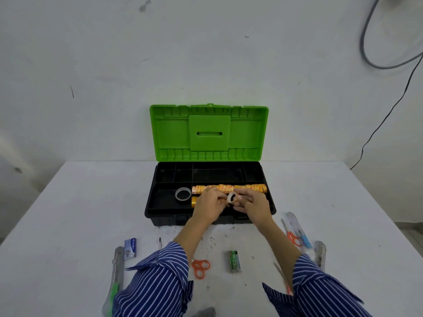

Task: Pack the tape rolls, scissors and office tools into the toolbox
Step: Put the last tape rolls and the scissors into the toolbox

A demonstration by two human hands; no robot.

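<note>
The black toolbox [152,197] stands open at the table's middle, its green lid [208,133] upright. In its front compartment lie a long orange pack of tape rolls [249,187], a gold roll [195,200] and a grey tape roll [183,193]. Over that compartment my right hand [253,203] pinches a small white tape roll [232,198]. My left hand [209,205] touches it from the left, fingers curled on another small roll beneath.
On the table lie orange scissors [200,267], a green lighter pack [234,261], a staple box [130,247], a utility knife [116,273], a pen [160,243], and at the right, red scissors [292,236], a blue tool [301,232] and another knife [320,253].
</note>
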